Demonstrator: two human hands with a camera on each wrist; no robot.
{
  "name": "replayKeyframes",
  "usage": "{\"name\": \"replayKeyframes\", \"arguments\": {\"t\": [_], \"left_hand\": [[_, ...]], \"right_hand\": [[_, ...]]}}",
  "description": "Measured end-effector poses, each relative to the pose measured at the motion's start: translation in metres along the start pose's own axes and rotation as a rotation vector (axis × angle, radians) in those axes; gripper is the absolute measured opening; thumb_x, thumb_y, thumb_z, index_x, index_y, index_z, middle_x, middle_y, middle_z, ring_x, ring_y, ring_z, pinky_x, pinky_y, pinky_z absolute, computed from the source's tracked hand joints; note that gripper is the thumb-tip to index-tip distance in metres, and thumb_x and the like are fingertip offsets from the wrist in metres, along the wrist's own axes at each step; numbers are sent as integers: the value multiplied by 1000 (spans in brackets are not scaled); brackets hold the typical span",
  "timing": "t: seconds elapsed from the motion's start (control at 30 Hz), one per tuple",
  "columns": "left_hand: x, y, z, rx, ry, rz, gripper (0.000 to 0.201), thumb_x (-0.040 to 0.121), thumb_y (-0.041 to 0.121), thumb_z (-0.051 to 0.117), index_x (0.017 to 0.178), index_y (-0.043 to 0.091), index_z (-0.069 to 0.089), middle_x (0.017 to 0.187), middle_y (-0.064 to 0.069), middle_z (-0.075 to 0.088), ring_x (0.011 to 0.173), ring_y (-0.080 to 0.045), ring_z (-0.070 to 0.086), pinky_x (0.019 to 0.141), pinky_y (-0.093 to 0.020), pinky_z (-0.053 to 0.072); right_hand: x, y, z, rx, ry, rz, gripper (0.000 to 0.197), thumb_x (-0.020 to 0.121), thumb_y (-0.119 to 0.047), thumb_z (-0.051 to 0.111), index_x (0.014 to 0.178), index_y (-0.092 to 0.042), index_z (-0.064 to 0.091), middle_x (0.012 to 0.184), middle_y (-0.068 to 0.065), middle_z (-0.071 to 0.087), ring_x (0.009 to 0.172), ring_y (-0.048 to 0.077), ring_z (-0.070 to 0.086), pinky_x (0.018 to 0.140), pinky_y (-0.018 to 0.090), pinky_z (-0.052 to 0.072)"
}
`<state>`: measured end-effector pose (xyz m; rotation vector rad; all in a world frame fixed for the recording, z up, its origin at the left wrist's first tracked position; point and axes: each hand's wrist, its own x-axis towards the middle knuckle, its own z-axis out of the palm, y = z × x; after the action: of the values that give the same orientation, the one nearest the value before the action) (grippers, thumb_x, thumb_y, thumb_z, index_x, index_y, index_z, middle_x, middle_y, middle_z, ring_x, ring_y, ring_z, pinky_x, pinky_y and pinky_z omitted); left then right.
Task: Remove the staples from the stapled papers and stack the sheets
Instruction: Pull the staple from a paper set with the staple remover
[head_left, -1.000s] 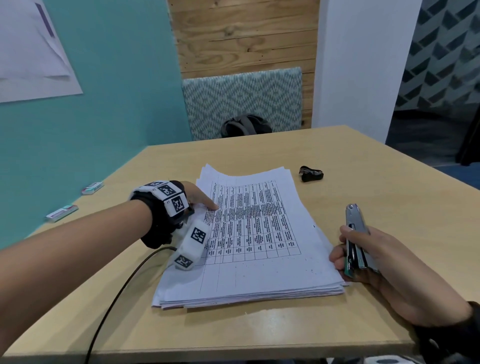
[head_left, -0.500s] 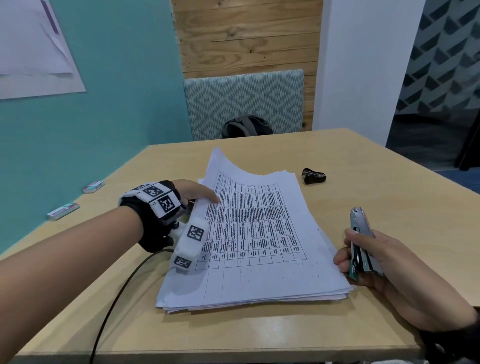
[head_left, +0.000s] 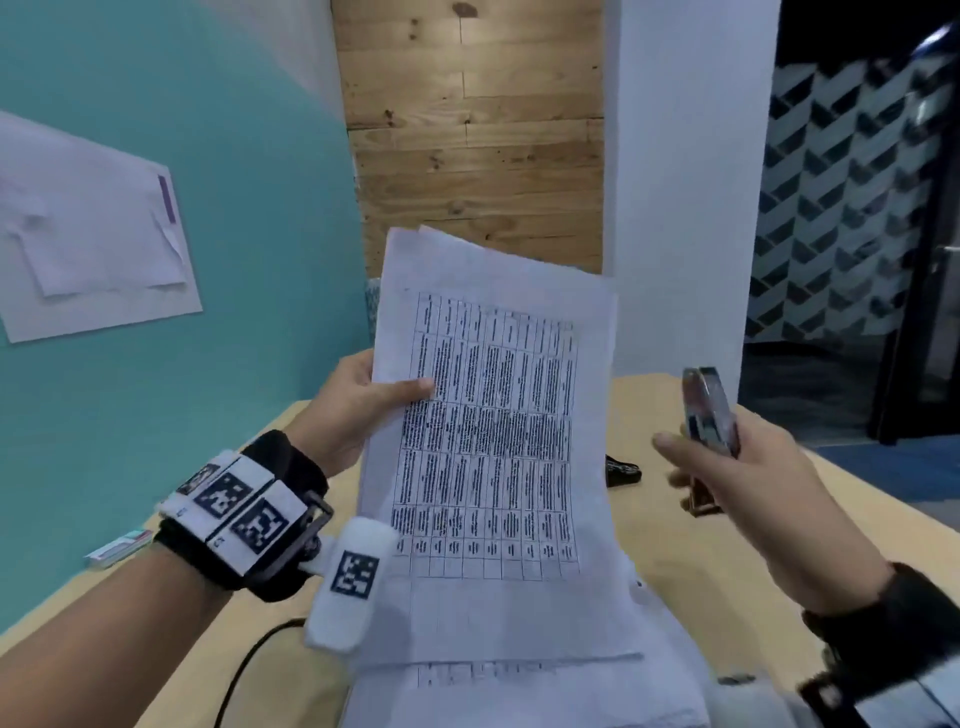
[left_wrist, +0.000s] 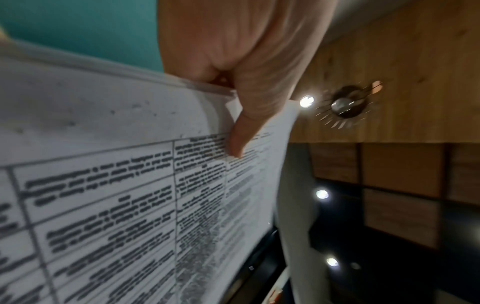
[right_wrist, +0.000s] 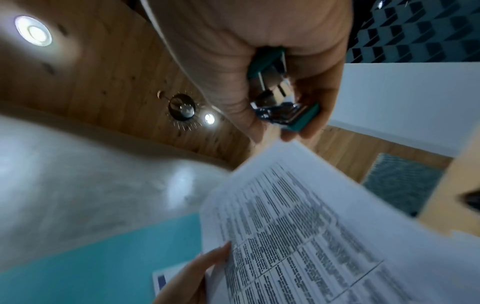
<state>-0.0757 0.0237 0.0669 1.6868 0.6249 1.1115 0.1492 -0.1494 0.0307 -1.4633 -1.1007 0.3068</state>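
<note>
Left hand (head_left: 358, 410) — thumb pinching the stapled papers (head_left: 493, 441) at their left edge, held upright, long axis vertical. Right hand (head_left: 753, 483) — wrapped round the stapler (head_left: 709, 410), just beside their right edge. Stack of sheets (head_left: 530, 691) — your tabletop's (head_left: 779, 514) near edge. Staple: not visible.
</note>
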Motion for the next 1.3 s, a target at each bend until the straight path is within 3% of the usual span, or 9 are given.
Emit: {"name": "replayKeyframes", "arguments": {"t": [0.17,0.27,0.47,0.67,0.87,0.97,1.07,1.23,1.3], "left_hand": [[-7,45,5,-74,17,259,22,71,7,64,91,11,59,74,7,71,68,-5,65,65,-18,53],[-11,57,1,-94,45,347,26,77,4,64,102,9,58,95,-4,68,86,-16,63,83,-29,53],[-34,29,-2,-27,172,376,67,70,28,77,128,20,44,124,5,61,115,-12,58,96,-33,46],[-26,34,-6,-45,284,369,61,69,41,76,115,18,43,107,1,67,100,-16,65,81,-24,54],[-11,56,-9,183,388,580,5,92,25,53,93,29,57,93,5,66,87,-14,64,80,-37,54],[-9,58,-4,224,421,617,9,93,23,53,90,31,57,91,3,67,88,-16,63,85,-43,53],[-10,59,2,262,454,670,4,87,33,54,86,31,56,90,-12,67,81,-21,61,79,-45,52],[-14,56,15,282,529,699,4,84,32,57,83,29,61,75,2,65,71,-12,58,69,-35,51],[-16,55,20,270,540,705,13,83,32,58,85,21,64,75,-1,66,69,-16,57,67,-40,51]], "right_hand": [[53,-44,24,72,75,-202,27,92,-24,56,74,-9,43,77,13,43,64,26,43,55,26,41],[57,-62,29,109,94,-264,18,91,-33,56,92,-16,57,98,19,60,91,38,57,78,46,50],[29,-57,36,19,27,-204,27,90,-28,57,86,-3,51,72,1,44,72,22,47,69,39,43],[26,-38,46,39,-41,-137,21,92,-22,57,75,-14,49,70,-1,45,65,15,44,53,24,36],[47,-19,49,-56,-49,-108,24,90,-29,58,85,-6,55,82,11,53,79,22,47,66,30,39],[54,-26,42,-153,161,-209,36,88,-30,58,60,-16,40,81,10,45,77,21,42,65,28,33],[49,-71,35,-110,362,-460,38,90,-22,57,62,-26,32,74,1,41,78,18,39,63,27,24],[41,-155,67,343,24,-686,16,95,-25,50,80,-22,45,81,8,59,68,13,58,59,18,49],[47,-177,85,415,-14,-696,19,95,-31,48,81,-18,48,73,5,62,63,15,61,62,30,55]]}}
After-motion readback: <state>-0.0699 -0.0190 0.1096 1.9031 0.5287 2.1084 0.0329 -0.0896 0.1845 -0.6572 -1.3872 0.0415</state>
